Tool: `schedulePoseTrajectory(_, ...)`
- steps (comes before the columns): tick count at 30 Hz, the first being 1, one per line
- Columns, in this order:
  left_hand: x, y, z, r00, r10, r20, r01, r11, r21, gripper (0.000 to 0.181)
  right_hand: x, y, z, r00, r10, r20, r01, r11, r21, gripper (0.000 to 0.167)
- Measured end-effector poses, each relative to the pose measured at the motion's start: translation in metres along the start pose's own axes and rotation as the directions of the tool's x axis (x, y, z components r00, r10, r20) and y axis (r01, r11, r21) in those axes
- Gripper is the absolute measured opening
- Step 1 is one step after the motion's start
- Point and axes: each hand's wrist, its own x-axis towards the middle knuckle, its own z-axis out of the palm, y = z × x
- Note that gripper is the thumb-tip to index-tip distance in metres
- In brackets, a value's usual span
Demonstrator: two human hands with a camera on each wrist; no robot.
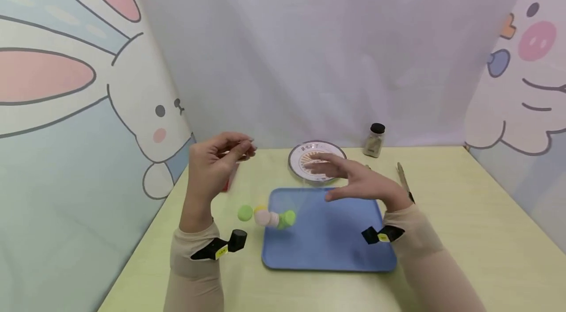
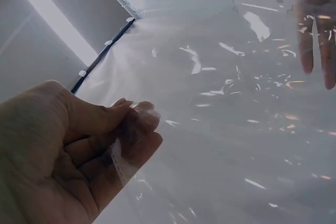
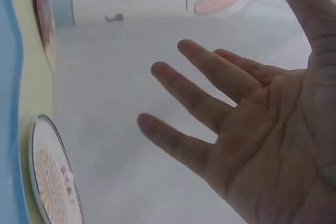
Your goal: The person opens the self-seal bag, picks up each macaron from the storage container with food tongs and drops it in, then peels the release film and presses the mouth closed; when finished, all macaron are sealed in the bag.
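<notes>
My left hand (image 1: 215, 164) is raised above the table's left side, pinching a crumpled edge of clear plastic film (image 2: 223, 95) between thumb and fingers. Glints mark the film's spread across the left wrist view; in the head view it is almost invisible. Over the far part of the blue tray (image 1: 327, 233), my right hand (image 1: 353, 179) hovers with fingers spread and nothing in its grasp. Several small pieces, among them a green round one (image 1: 245, 212) and a green-capped one (image 1: 287, 218), lie at the tray's left edge.
Behind the tray lies a patterned plate (image 1: 298, 162), partly hidden by my right hand. A black-lidded jar (image 1: 374, 142) stands at the back right, with a slim brownish utensil (image 1: 402, 177) nearer. Beside my left hand a red-edged item (image 1: 230, 179) is partly covered. Cloth walls enclose the table.
</notes>
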Motion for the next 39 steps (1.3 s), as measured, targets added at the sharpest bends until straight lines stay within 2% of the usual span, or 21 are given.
schedulePoseTrajectory(3,-0.001,0.002,-0.001,1.0,-0.015,0.019,0.015,1.0,-0.019,0.01,0.008,-0.01,0.011,0.996,-0.043,-0.074,0.044,0.999,0.007,0.05)
schedulePoseTrajectory(6,-0.003,0.003,-0.005,0.997,-0.048,0.066,0.052,0.997,-0.063,0.013,0.009,-0.013,0.013,0.98,-0.085,-0.182,0.101,0.992,0.081,0.024)
schedulePoseTrajectory(8,-0.004,0.002,-0.009,0.993,-0.075,0.094,0.085,0.991,-0.104,0.014,0.007,-0.014,0.01,0.977,-0.088,-0.196,0.115,0.985,0.132,0.023)
schedulePoseTrajectory(9,-0.004,0.002,-0.011,0.991,-0.086,0.105,0.099,0.987,-0.124,0.015,0.005,-0.014,0.008,0.982,-0.077,-0.172,0.104,0.983,0.154,0.027)
schedulePoseTrajectory(12,-0.005,0.001,-0.013,0.988,-0.102,0.112,0.121,0.978,-0.169,0.014,0.006,-0.009,0.01,0.997,-0.011,-0.079,0.023,0.988,0.154,0.053)
schedulePoseTrajectory(14,-0.005,0.001,-0.012,0.989,-0.105,0.109,0.122,0.978,-0.169,0.014,0.011,-0.005,0.018,0.998,0.037,-0.051,-0.028,0.984,0.176,0.065)
schedulePoseTrajectory(15,-0.005,0.0,-0.012,0.989,-0.104,0.106,0.121,0.979,-0.166,0.014,0.015,-0.001,0.022,0.997,0.055,-0.061,-0.043,0.98,0.196,0.065)
schedulePoseTrajectory(17,-0.005,0.0,-0.011,0.989,-0.11,0.103,0.125,0.979,-0.16,0.014,0.02,0.004,0.03,0.99,0.081,-0.119,-0.051,0.971,0.233,0.049)
schedulePoseTrajectory(19,-0.004,-0.001,-0.011,0.988,-0.118,0.099,0.133,0.98,-0.152,0.013,0.022,0.009,0.033,0.98,0.081,-0.181,-0.028,0.96,0.277,0.032)
schedulePoseTrajectory(21,-0.005,-0.001,-0.012,0.987,-0.13,0.09,0.143,0.978,-0.154,0.013,0.019,0.012,0.03,0.971,0.06,-0.229,0.005,0.962,0.272,0.021)
schedulePoseTrajectory(24,-0.005,-0.003,-0.014,0.986,-0.144,0.081,0.156,0.973,-0.169,0.013,0.012,0.012,0.019,0.954,-0.025,-0.298,0.096,0.969,0.227,0.018)
schedulePoseTrajectory(28,-0.004,-0.01,-0.009,0.979,-0.169,0.118,0.191,0.959,-0.211,0.014,-0.001,0.0,0.0,0.912,-0.161,-0.378,0.221,0.968,0.121,0.017)
schedulePoseTrajectory(30,-0.002,-0.015,-0.003,0.968,-0.195,0.161,0.231,0.941,-0.246,0.015,-0.008,-0.009,-0.01,0.898,-0.2,-0.392,0.244,0.967,0.065,0.018)
schedulePoseTrajectory(32,0.001,-0.022,0.003,0.95,-0.23,0.213,0.286,0.914,-0.287,0.015,-0.014,-0.016,-0.019,0.9,-0.211,-0.381,0.236,0.972,0.018,0.018)
schedulePoseTrajectory(36,0.002,-0.037,0.015,0.904,-0.283,0.319,0.383,0.868,-0.316,0.015,-0.025,-0.021,-0.035,0.937,-0.171,-0.305,0.17,0.985,-0.029,0.018)
schedulePoseTrajectory(39,0.001,-0.049,0.022,0.87,-0.313,0.38,0.428,0.863,-0.268,0.013,-0.029,-0.013,-0.042,0.969,-0.104,-0.224,0.1,0.995,-0.029,0.017)
